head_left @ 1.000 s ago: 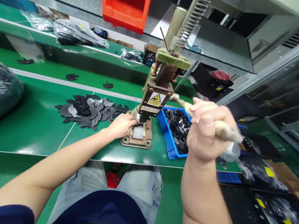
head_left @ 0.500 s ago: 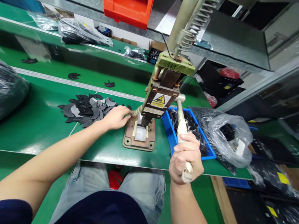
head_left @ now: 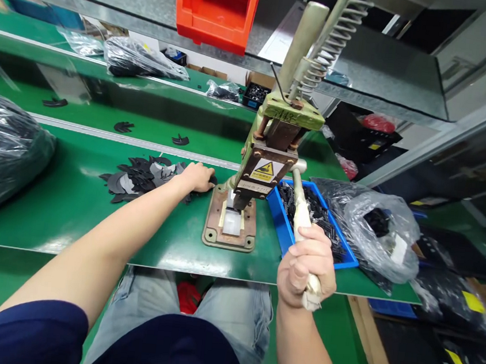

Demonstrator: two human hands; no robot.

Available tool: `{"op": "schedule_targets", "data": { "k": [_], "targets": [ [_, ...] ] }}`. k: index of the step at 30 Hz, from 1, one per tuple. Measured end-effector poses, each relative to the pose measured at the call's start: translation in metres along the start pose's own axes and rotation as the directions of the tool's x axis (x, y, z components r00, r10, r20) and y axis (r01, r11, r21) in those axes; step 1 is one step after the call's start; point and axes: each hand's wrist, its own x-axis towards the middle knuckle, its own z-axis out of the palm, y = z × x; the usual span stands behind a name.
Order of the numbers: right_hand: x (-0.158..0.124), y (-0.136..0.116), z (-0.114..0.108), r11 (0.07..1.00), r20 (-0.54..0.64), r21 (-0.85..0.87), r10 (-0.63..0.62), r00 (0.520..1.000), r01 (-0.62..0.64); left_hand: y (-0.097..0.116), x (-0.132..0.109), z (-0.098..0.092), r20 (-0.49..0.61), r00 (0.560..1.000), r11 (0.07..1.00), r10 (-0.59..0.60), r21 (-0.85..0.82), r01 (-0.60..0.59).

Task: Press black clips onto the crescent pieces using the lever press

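Observation:
My right hand (head_left: pixel 309 264) is wrapped around the taped lever (head_left: pixel 302 211) of a green hand press (head_left: pixel 268 150). A pale block (head_left: pixel 232 223) lies on the press's base plate (head_left: pixel 211 236), under the ram. Just left of the press, my left hand (head_left: pixel 198 177) rests at the right end of a pile of thin curved black pieces (head_left: pixel 137 176). Its fingers are bent down beside a dark piece (head_left: pixel 212 181), and what they grip, if anything, is hidden.
To the right of the press sits a blue bin (head_left: pixel 281 232) full of small black parts, with an open plastic bag (head_left: pixel 405 245) beyond it. A large filled bag (head_left: pixel 2 157) stands at the left. An orange bin (head_left: pixel 215 37) overhangs from the shelf above.
My left hand has shifted from the edge of the press base back and left onto the pile. My right hand keeps its hold on the lever. The whole view has shifted slightly.

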Motion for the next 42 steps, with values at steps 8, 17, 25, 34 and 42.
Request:
{"op": "schedule_targets", "data": {
  "k": [8, 17, 25, 34, 42],
  "targets": [
    [0.000, 0.002, 0.002, 1.000, -0.020, 0.024, -0.003, 1.000, 0.003, -0.017, -0.012, 0.006, 0.014, 0.998, 0.980, -0.054, -0.192, 0.055],
    [0.001, 0.002, 0.005, 1.000, -0.040, 0.023, -0.015, 0.999, 0.016, -0.029, -0.043, 0.010, -0.136, 0.987, 0.975, 0.086, -0.194, -0.112],
    [0.000, 0.002, 0.004, 1.000, -0.028, 0.027, -0.013, 1.000, 0.013, -0.021, -0.025, -0.003, 0.009, 0.972, 0.966, 0.233, 0.110, -0.233],
    [0.001, 0.003, 0.002, 1.000, 0.004, 0.018, -0.023, 1.000, 0.023, -0.007, -0.009, -0.021, 0.199, 0.952, 0.927, 0.232, 0.251, -0.278],
    [0.000, 0.000, -0.001, 1.000, 0.025, -0.008, -0.003, 1.000, 0.003, -0.034, -0.031, -0.040, -0.005, 0.953, 0.949, 0.303, 0.089, -0.301]
  ]
}}
